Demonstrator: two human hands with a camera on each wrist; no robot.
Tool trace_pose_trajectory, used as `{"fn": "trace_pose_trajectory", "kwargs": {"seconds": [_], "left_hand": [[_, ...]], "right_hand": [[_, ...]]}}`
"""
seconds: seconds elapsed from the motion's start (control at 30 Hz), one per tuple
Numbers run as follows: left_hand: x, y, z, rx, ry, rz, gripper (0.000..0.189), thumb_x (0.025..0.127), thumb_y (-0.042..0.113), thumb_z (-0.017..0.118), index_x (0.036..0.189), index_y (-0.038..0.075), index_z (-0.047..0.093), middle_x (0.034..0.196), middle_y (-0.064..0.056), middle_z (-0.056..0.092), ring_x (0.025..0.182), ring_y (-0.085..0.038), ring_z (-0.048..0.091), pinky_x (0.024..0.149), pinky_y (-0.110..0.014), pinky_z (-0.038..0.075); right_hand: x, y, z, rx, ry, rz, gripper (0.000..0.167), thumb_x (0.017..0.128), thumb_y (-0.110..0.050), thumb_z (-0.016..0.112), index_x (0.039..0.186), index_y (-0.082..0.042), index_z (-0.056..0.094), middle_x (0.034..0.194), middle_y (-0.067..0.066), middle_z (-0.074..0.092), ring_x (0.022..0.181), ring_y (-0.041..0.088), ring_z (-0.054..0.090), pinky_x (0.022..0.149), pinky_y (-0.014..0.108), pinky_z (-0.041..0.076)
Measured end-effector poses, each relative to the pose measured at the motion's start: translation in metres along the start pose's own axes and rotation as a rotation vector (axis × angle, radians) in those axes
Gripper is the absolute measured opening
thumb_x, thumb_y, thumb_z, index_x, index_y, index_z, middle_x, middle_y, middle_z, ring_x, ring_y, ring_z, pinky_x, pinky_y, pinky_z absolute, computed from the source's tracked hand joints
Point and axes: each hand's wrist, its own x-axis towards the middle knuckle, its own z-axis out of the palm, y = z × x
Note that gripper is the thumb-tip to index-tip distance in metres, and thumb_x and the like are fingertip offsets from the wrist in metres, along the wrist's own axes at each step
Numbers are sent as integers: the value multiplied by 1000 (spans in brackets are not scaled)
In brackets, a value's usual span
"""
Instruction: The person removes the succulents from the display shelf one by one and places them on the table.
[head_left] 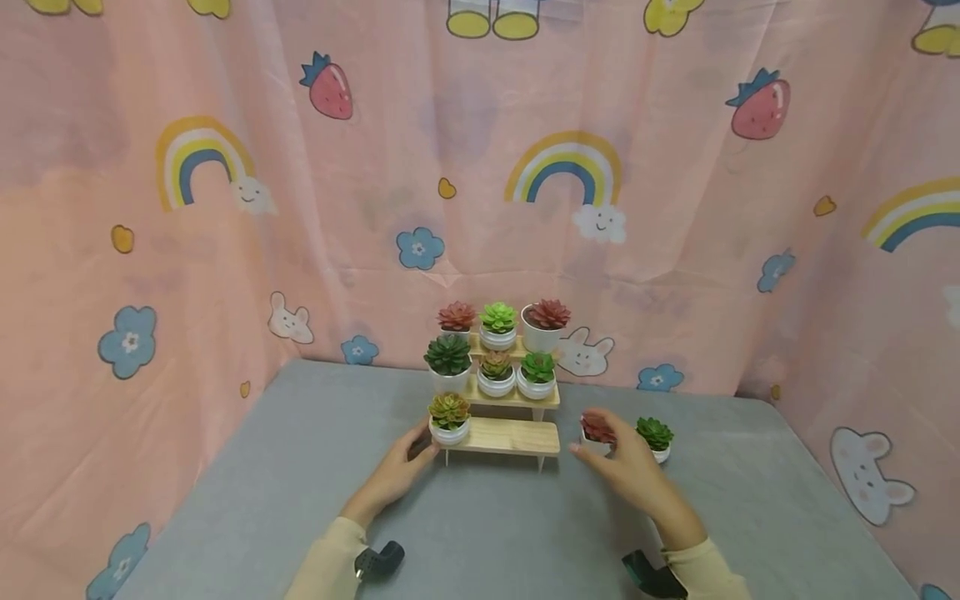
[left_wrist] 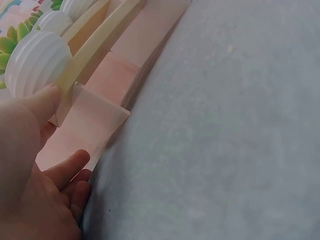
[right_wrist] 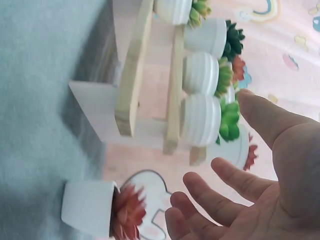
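Observation:
A tiered wooden plant stand (head_left: pixel 502 433) holds several small potted succulents. On the left end of its lowest step sits a yellow-green succulent (head_left: pixel 450 412) in a ridged white pot. My left hand (head_left: pixel 397 468) grips that end of the step, with the thumb (left_wrist: pixel 47 100) against the board just by the pot's base. The other left fingers curl by the pale leg (left_wrist: pixel 85 125). My right hand (head_left: pixel 630 467) is spread, palm toward the stand, over a red succulent (right_wrist: pixel 129 212) in a white pot on the table. In the right wrist view its fingers are apart from that pot.
A green succulent (head_left: pixel 656 433) in a white pot stands to the right, beyond my right hand. The middle step carries a dark green succulent (head_left: pixel 447 356) and others; red and bright green ones (head_left: pixel 498 318) line the top. A pink patterned curtain (head_left: pixel 375 192) hangs behind the grey table (head_left: pixel 300 450).

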Motion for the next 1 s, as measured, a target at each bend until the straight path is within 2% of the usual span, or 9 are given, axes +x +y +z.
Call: {"fn": "trace_pose_trajectory", "kwargs": {"seconds": [0.17, 0.33, 0.43, 0.57, 0.77, 1.0], "left_hand": [[-2, 1, -2, -5, 7, 6, 65, 105, 30, 56, 159, 6, 29, 163, -19, 35, 148, -41, 38, 119, -57, 35], [-2, 2, -2, -12, 6, -6, 66, 105, 31, 56, 160, 8, 28, 164, -18, 33, 150, -40, 35, 120, -57, 33], [-1, 2, -1, 5, -1, 1, 67, 105, 33, 56, 160, 9, 29, 164, -18, 33, 149, -41, 37, 119, -57, 34], [0, 3, -1, 7, -2, -10, 66, 104, 32, 56, 160, 10, 29, 163, -18, 35, 148, -40, 38, 119, -57, 34], [-2, 5, -1, 16, 4, -13, 65, 104, 31, 57, 160, 9, 30, 163, -19, 35, 148, -41, 37, 119, -57, 34], [0, 3, -1, 15, 6, -6, 65, 104, 32, 57, 159, 9, 32, 162, -18, 36, 149, -40, 37, 119, -57, 34]], "right_hand": [[1, -4, 13, 14, -14, -50, 59, 93, -30, 75, 140, -1, 54, 136, 23, 61, 126, 42, 57, 99, 59, 50], [4, -11, 24, 78, -22, -89, 54, 91, -24, 76, 137, -2, 57, 135, 20, 62, 123, 38, 57, 95, 53, 51], [7, -16, 30, 118, -49, -110, 51, 92, -23, 75, 136, -4, 58, 135, 19, 62, 123, 38, 56, 95, 51, 50], [13, -23, 43, 184, -113, -136, 49, 94, -24, 73, 136, -6, 58, 136, 21, 61, 126, 40, 55, 95, 53, 51], [26, -33, 67, 303, -175, -121, 46, 94, -19, 72, 136, -5, 58, 136, 23, 60, 129, 42, 53, 100, 58, 48], [38, -49, 89, 370, -173, -96, 46, 95, -15, 70, 137, -1, 57, 138, 22, 60, 131, 41, 54, 104, 57, 47]]}}
